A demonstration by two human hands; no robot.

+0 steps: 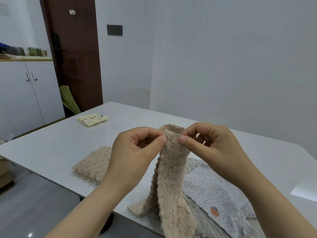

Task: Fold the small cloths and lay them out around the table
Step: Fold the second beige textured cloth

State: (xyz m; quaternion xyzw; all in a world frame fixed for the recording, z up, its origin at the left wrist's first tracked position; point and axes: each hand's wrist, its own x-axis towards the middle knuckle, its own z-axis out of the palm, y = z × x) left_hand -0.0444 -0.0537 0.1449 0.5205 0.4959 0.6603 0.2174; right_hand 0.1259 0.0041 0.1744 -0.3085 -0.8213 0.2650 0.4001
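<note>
Beige fleecy cloth [171,177] hangs above the table's [51,148] near edge — left hand [137,152] and right hand [211,148] each pinch its top edge, thumb against forefinger. Its lower end runs out of view, covering part of a white dotted cloth [216,191].

Domestic room, likely a dining corner of a home. White glossy table [51,152] set near plain white walls [223,57]. White two-door cupboard [18,103] with metal handles [34,77], jars [33,51] lined along its wooden top. Dark brown door [77,69] bearing a hook [72,12]. Black wall panel [114,30]. Grey floor [34,212].
</note>
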